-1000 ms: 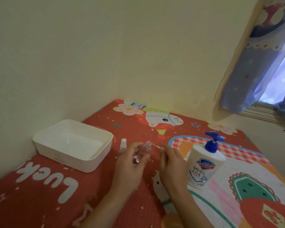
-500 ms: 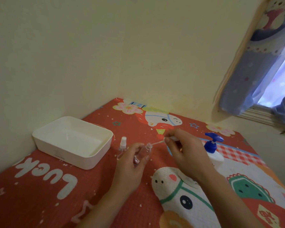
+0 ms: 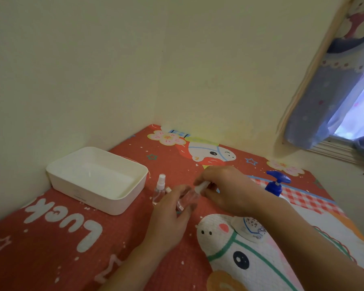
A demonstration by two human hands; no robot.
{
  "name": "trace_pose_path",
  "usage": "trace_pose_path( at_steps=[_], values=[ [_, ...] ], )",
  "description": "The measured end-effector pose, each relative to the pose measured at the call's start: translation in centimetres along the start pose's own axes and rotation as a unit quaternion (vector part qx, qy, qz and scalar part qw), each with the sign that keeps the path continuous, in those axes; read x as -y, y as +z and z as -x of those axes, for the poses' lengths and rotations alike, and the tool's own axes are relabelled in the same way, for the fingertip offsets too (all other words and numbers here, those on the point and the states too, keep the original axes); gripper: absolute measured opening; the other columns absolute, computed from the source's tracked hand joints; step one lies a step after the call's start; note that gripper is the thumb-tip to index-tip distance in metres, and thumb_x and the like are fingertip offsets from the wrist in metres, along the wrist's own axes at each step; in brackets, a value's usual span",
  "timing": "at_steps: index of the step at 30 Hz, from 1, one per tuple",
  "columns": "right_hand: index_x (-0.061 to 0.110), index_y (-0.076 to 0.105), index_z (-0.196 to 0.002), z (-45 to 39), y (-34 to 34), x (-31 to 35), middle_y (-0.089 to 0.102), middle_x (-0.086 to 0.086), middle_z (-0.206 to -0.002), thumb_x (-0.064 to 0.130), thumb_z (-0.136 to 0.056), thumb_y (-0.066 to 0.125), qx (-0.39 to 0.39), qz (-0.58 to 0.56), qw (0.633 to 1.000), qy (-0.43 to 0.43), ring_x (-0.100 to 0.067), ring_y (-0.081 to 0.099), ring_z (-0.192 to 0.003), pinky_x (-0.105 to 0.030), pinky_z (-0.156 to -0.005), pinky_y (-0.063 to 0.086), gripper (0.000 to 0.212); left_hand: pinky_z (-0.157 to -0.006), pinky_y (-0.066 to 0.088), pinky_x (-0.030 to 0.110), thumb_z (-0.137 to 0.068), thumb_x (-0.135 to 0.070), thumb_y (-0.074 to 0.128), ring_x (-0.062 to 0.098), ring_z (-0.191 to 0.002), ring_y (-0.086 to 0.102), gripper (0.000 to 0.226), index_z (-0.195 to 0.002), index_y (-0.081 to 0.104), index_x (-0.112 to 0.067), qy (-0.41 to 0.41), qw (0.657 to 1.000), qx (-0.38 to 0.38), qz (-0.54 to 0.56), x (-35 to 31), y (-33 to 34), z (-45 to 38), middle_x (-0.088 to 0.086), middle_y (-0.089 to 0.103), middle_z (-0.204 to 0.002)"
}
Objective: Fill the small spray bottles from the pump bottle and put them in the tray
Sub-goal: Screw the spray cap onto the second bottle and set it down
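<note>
My left hand (image 3: 170, 215) grips a small clear spray bottle (image 3: 188, 199), tilted toward the right. My right hand (image 3: 225, 190) pinches its white spray cap (image 3: 199, 188) right at the bottle's neck. A second small spray bottle (image 3: 159, 189) with its white cap on stands upright just left of my left hand. The white pump bottle with a blue pump head (image 3: 276, 183) stands behind my right forearm, its body mostly hidden. The white tray (image 3: 116, 206) sits at the left by the wall, with nothing in it.
Everything rests on a red cartoon-print cloth (image 3: 61, 238) in a room corner. Walls close in at the back and left. A curtained window (image 3: 345, 97) is at the upper right.
My right hand has brought the cap with its dip tube from a raised position down to the bottle's neck. The left hand and bottle stayed in place.
</note>
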State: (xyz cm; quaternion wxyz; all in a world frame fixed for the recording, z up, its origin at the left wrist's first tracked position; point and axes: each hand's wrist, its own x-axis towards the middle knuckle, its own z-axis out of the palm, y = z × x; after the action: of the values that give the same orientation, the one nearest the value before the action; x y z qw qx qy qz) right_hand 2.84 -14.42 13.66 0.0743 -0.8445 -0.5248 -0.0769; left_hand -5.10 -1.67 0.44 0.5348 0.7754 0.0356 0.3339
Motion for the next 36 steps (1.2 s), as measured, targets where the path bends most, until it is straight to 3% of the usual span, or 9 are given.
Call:
trace_pose_path(
  at_steps=[4, 9, 13, 16, 18, 25, 28, 33, 36],
  values=[
    [0.025, 0.068, -0.098, -0.1, 0.2, 0.0, 0.064, 0.011, -0.083, 0.037, -0.092, 0.058, 0.028, 0.027, 0.999, 0.01, -0.004, 0.052, -0.07, -0.02, -0.064, 0.042, 0.017, -0.077, 0.053, 0.026, -0.092, -0.034, 0.064, -0.002, -0.095, 0.064, 0.024, -0.115, 0.059, -0.032, -0.002, 1.0, 0.016, -0.017, 0.0, 0.0, 0.1, -0.02, 0.067, -0.101],
    [0.019, 0.065, -0.088, -0.8, 0.6, -0.3, 0.047, 0.014, -0.063, 0.053, -0.094, 0.048, 0.031, 0.075, 0.995, 0.052, -0.002, 0.043, -0.056, -0.019, -0.053, 0.034, 0.039, -0.082, 0.052, 0.026, -0.091, -0.039, 0.062, -0.004, -0.102, 0.061, 0.029, -0.119, 0.057, -0.039, 0.004, 0.998, 0.019, -0.058, 0.2, 0.1, 0.2, -0.023, 0.065, -0.107],
    [0.018, 0.066, -0.094, -0.9, 0.7, 0.1, 0.064, 0.005, -0.076, 0.048, -0.096, 0.047, 0.048, 0.085, 0.995, 0.025, -0.012, 0.054, -0.067, -0.029, -0.064, 0.049, 0.036, -0.078, 0.051, 0.026, -0.091, -0.042, 0.061, -0.002, -0.097, 0.061, 0.028, -0.118, 0.057, -0.037, 0.006, 0.997, 0.023, -0.075, 0.5, -0.2, 0.1, -0.021, 0.065, -0.104],
    [0.026, 0.066, -0.105, -0.5, 0.0, -0.2, 0.066, 0.009, -0.095, 0.034, -0.094, 0.056, 0.061, 0.028, 0.998, -0.016, -0.007, 0.052, -0.08, -0.024, -0.073, 0.045, 0.017, -0.07, 0.048, 0.018, -0.092, -0.04, 0.059, -0.002, -0.089, 0.062, 0.022, -0.114, 0.06, -0.035, 0.02, 0.998, 0.031, -0.052, 0.1, -0.5, -0.1, -0.021, 0.066, -0.096],
    [0.029, 0.066, -0.11, -0.4, -0.2, -0.4, 0.062, 0.011, -0.1, 0.027, -0.092, 0.058, 0.064, 0.015, 0.997, -0.033, -0.005, 0.051, -0.083, -0.022, -0.076, 0.044, 0.02, -0.073, 0.049, 0.017, -0.094, -0.041, 0.056, -0.002, -0.093, 0.062, 0.025, -0.118, 0.06, -0.035, 0.025, 0.998, 0.041, -0.037, -0.2, -0.6, -0.1, -0.022, 0.067, -0.1],
    [0.028, 0.066, -0.109, 0.1, 0.1, -0.4, 0.057, 0.014, -0.095, 0.022, -0.091, 0.058, 0.059, 0.014, 0.997, -0.04, -0.002, 0.048, -0.081, -0.016, -0.071, 0.039, 0.02, -0.083, 0.054, 0.026, -0.098, -0.036, 0.053, -0.002, -0.102, 0.064, 0.029, -0.126, 0.058, -0.033, 0.02, 0.996, 0.09, 0.01, -0.3, -0.8, 0.0, -0.02, 0.069, -0.109],
    [0.027, 0.067, -0.099, 0.2, 0.1, -0.4, 0.06, 0.012, -0.084, 0.036, -0.092, 0.057, 0.062, 0.031, 0.997, -0.036, -0.005, 0.05, -0.073, -0.02, -0.066, 0.041, 0.016, -0.08, 0.054, 0.028, -0.097, -0.032, 0.056, 0.001, -0.098, 0.064, 0.025, -0.122, 0.059, -0.035, 0.026, 0.995, 0.093, -0.018, -0.2, -0.7, 0.1, -0.019, 0.068, -0.105],
    [0.018, 0.056, -0.062, -0.4, 0.7, -0.7, 0.047, 0.002, -0.052, 0.056, -0.096, 0.037, 0.078, 0.103, 0.991, 0.042, -0.012, 0.039, -0.045, -0.025, -0.048, 0.037, 0.055, -0.08, 0.051, 0.024, -0.094, -0.04, 0.058, -0.002, -0.102, 0.06, 0.029, -0.123, 0.055, -0.041, 0.044, 0.994, 0.06, -0.079, 0.4, -0.1, 0.3, -0.022, 0.065, -0.109],
    [0.013, 0.065, -0.068, -0.7, 1.8, -0.6, 0.052, -0.001, -0.052, 0.071, -0.091, 0.022, 0.06, 0.094, 0.988, 0.111, -0.015, 0.048, -0.046, -0.03, -0.053, 0.05, 0.075, -0.083, 0.052, 0.026, -0.095, -0.045, 0.056, -0.003, -0.105, 0.059, 0.035, -0.129, 0.052, -0.043, 0.04, 0.995, 0.055, -0.078, 0.5, 0.1, 0.4, -0.022, 0.064, -0.113]
  ],
)
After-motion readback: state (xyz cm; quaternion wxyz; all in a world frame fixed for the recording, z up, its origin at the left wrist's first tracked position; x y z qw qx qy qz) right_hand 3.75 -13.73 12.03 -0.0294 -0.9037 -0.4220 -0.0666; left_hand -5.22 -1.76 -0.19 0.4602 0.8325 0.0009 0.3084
